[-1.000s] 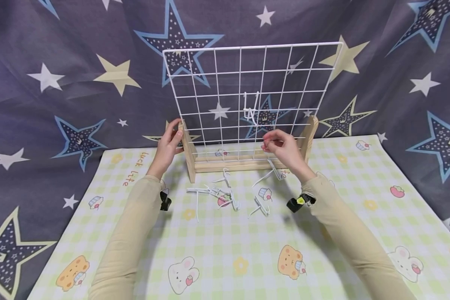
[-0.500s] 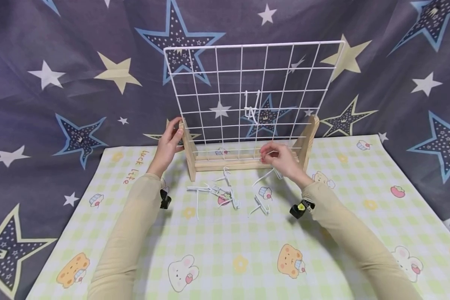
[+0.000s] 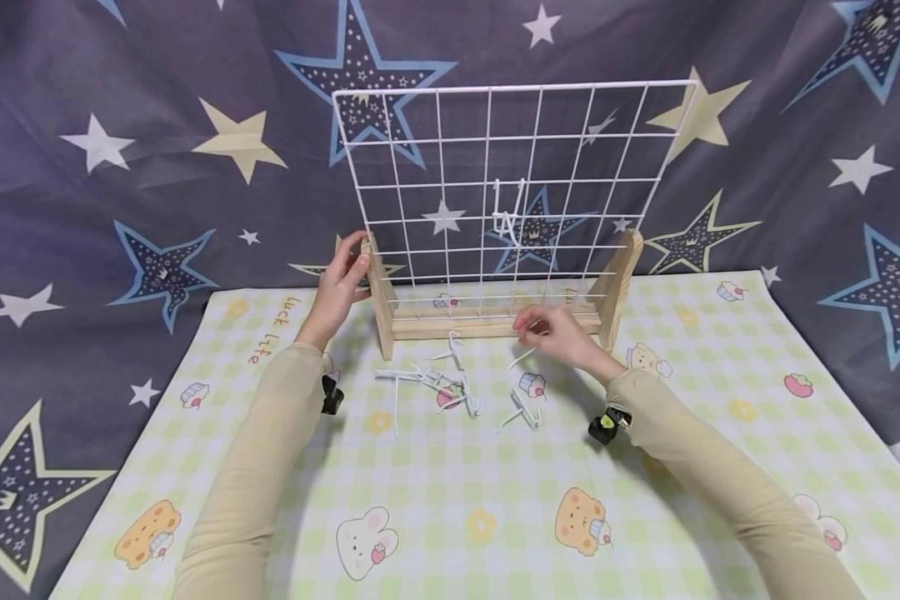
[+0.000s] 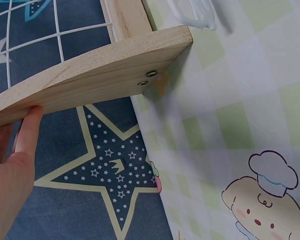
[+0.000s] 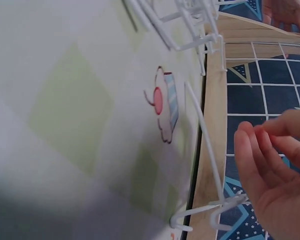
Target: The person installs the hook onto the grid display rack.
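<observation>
My left hand [image 3: 336,287] grips the left wooden upright [image 3: 379,292] of a stand, thumb on its near side; the left wrist view shows fingers against the board's [image 4: 90,75] outer face. A white wire grid panel [image 3: 462,220] stands in it. My right hand [image 3: 558,333] hovers low before the base bar, fingers loosely bent, fingertips close together with nothing visible between them. Below it lies a white wire hook [image 5: 205,135], partly hidden by the hand in the head view. Another white hook [image 3: 507,223] hangs on the grid, right of the middle.
Several loose white hooks [image 3: 427,379] lie in a cluster on the checked tablecloth [image 3: 270,467] before the stand. One more hook [image 3: 523,410] lies to their right. A dark star-patterned curtain [image 3: 195,192] hangs behind the table.
My right hand has come down and slightly nearer to me, from in front of the lower grid to just above the hook on the table. My left hand stays on the upright.
</observation>
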`<state>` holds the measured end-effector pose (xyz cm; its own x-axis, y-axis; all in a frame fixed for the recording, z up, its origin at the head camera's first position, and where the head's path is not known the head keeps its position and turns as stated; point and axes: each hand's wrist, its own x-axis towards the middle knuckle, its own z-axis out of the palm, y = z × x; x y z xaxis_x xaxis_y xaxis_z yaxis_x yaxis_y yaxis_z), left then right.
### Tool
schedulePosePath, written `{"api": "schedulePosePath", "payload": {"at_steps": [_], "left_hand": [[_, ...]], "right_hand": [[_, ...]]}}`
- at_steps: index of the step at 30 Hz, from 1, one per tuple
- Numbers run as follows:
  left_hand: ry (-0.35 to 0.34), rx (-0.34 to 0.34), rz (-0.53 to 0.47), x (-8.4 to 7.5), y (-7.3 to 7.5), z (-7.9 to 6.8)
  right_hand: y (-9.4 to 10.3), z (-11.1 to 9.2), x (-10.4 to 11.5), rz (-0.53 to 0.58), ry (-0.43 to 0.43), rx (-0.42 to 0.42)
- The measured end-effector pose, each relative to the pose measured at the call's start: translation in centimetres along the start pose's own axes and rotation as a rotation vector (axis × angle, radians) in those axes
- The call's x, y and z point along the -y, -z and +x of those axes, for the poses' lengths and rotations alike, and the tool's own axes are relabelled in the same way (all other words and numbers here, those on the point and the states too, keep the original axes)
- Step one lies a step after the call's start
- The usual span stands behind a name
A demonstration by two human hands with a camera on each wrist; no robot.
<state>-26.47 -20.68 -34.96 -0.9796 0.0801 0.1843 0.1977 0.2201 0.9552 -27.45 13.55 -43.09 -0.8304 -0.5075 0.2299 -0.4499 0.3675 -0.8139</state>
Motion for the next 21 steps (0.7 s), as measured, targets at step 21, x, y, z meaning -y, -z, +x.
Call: {"api": "schedulePosePath", "payload": {"at_steps": [21], "left_hand": [[0.012,-0.006,0.003,-0.05,-0.11,0.05]], "right_hand": [[-0.68,-0.10,-0.90,-0.088,0.076,0.257]]}}
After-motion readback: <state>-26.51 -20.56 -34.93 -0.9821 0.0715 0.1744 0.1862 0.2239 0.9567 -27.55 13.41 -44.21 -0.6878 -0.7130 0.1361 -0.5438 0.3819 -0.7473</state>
